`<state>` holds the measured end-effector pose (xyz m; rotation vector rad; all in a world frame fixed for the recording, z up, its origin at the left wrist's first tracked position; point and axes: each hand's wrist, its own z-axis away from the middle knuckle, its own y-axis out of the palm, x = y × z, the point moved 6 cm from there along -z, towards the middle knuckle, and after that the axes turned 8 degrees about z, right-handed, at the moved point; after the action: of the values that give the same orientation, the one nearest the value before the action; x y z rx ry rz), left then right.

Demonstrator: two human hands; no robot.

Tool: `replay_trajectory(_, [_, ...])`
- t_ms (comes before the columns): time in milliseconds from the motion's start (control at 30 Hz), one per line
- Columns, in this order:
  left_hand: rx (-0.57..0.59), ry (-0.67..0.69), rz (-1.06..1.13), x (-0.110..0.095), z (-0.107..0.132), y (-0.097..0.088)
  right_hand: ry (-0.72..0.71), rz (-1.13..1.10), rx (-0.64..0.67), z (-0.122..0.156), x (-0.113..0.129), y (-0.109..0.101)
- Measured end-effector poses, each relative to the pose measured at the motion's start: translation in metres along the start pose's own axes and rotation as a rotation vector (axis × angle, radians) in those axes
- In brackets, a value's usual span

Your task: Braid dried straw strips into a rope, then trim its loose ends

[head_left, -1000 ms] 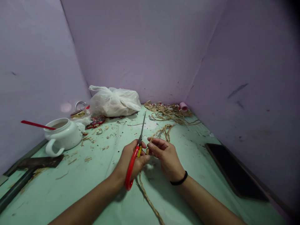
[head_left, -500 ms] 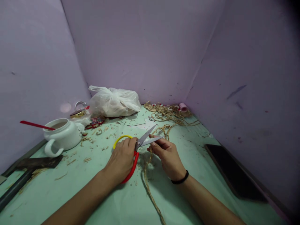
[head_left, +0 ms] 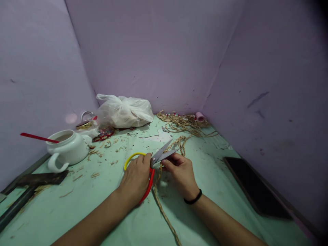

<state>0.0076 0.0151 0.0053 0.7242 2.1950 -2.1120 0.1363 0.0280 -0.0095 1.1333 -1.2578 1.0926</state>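
My left hand (head_left: 137,177) is closed around scissors (head_left: 159,158) that have one yellow and one red handle loop. Their blades stand a little apart and point toward the upper right, in front of the fingertips of my right hand (head_left: 182,171). That hand pinches a braided tan rope (head_left: 161,201) close to the blades. From the pinch the rope runs down to the lower edge of the view, and more of it lies looped on the table behind the fingers. Whether the blades touch the rope I cannot tell. A black band circles my right wrist.
A white pot (head_left: 70,150) with a red stick stands left, near a hammer-like tool (head_left: 42,179). Behind are a tied white plastic bag (head_left: 125,111), a heap of rope (head_left: 183,123) and a pink spool (head_left: 200,117). A dark phone-like slab (head_left: 256,188) lies right. Fibre scraps litter the table.
The scissor blades have closed partway, and the scissors have shifted slightly right and down. My right hand has dropped a little, with the rope's pinched part moving left and nearer the pivot.
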Motion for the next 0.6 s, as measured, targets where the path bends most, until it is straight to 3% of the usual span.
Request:
replay_trajectory(200, [0.01, -0.015, 0.0, -0.0017, 0.0013, -0.0006, -0.069, 0.051, -0.013, 0.0006, 0.0029, -0.0008])
replay_trajectory(600, [-0.006, -0.014, -0.067, -0.002, 0.0018, 0.0, -0.036, 0.023, -0.017, 0.0011, 0.0033, -0.0009])
